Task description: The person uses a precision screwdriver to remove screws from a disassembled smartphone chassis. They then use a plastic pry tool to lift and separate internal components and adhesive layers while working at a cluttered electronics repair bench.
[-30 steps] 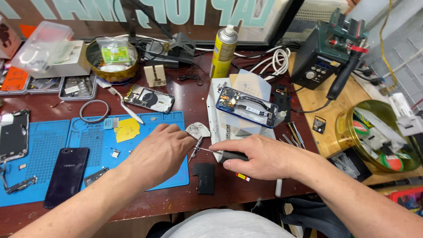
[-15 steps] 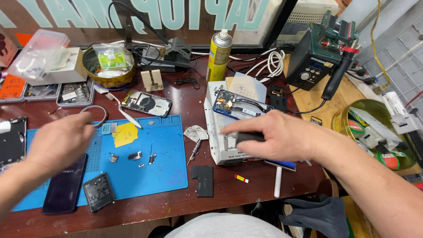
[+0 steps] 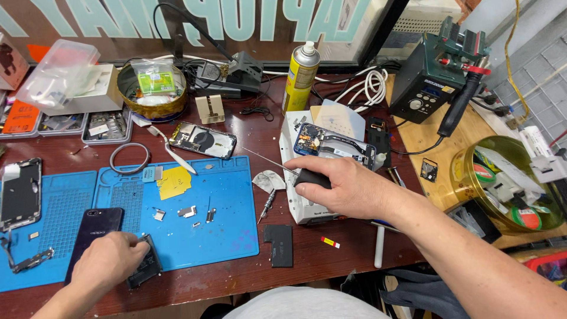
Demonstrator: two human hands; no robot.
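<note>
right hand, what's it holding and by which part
The right hand grips a thin-shafted tool by its black handle, with the metal shaft pointing away to the left over the table.

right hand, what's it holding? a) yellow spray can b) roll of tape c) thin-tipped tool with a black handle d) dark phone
c: the right hand grips the black-handled tool, its thin metal tip pointing left, over the white box; the yellow spray can stands untouched behind.

phone (image 3: pixel 93 239) on mat (image 3: pixel 224 230) | spray can (image 3: pixel 301 77) behind | solder station (image 3: pixel 428 85) right
</note>
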